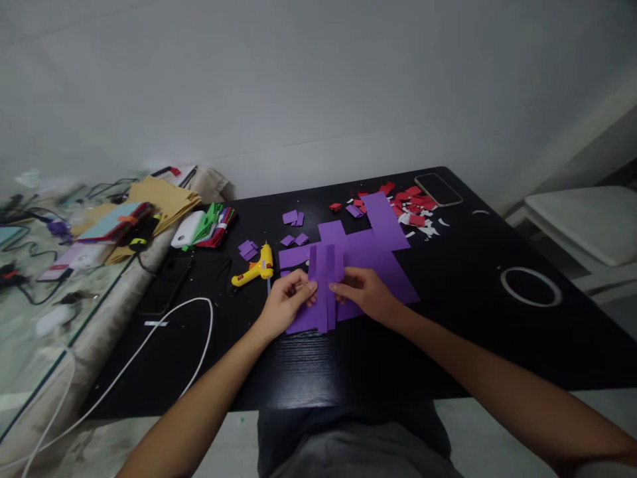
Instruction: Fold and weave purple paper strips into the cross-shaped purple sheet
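Several long purple paper strips (326, 275) stand between my two hands, lined up side by side above the table. My left hand (292, 299) pinches their left edge between thumb and fingers. On the other side, my right hand (365, 292) grips the right edge, its thumb across the front. Beneath and behind them lie larger purple paper sheets (385, 272), overlapping each other. A yellow glue gun (256, 267) rests left of my left hand. Small cut purple pieces (247, 249) lie in little piles beyond it.
Red and white paper scraps (413, 204) lie at the back right beside a phone (438, 189). A white ring (531, 287) lies on the black table (462, 332). A white cable (164, 315) loops across the left. Bundled coloured paper (216, 226) and clutter stand at left.
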### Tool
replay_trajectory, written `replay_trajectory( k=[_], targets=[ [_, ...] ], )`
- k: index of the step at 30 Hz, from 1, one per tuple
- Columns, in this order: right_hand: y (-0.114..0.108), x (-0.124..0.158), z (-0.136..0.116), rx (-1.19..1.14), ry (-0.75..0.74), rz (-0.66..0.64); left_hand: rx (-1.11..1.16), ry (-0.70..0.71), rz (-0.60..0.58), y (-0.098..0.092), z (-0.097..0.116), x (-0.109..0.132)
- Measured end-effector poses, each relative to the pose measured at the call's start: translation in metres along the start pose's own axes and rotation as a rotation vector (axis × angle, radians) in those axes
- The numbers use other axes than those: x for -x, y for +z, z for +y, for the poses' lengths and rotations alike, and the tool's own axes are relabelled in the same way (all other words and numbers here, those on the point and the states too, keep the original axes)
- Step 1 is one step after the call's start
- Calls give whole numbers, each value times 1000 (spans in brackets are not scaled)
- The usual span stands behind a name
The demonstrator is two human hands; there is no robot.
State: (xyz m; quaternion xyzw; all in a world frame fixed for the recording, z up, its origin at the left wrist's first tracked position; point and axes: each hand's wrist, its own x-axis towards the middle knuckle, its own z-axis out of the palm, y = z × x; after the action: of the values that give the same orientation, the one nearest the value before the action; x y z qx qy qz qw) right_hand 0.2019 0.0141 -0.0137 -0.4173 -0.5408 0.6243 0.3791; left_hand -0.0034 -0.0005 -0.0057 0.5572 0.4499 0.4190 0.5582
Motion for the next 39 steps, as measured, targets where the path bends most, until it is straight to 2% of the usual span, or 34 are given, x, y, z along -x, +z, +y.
replay_trajectory(
  k=[7, 12, 19, 25, 28, 31, 36, 39],
  targets=[
    [1, 1, 0, -26, 1, -14, -4, 27, 69, 1, -3, 0],
    [1, 1, 2, -35, 2, -29, 6, 11, 65, 3, -4, -1],
    [-1, 3, -2, 9, -29, -16, -99, 7, 39, 0, 0, 0],
    [0, 3, 1, -3, -12, -39, 98, 63, 113, 5, -8, -2],
    [1, 4, 2, -72, -26, -110, 154, 99, 142, 6, -7, -2],
    [-1, 3, 3, -121, -107, -138, 227, 0, 78, 3, -4, -2],
    [-6, 0, 7, -170, -238, 67, 463, -301, -99, -3, -1, -3],
    [-7, -2, 4, -123, -263, 107, 514, -384, -159, -5, -2, -4]
  ],
)
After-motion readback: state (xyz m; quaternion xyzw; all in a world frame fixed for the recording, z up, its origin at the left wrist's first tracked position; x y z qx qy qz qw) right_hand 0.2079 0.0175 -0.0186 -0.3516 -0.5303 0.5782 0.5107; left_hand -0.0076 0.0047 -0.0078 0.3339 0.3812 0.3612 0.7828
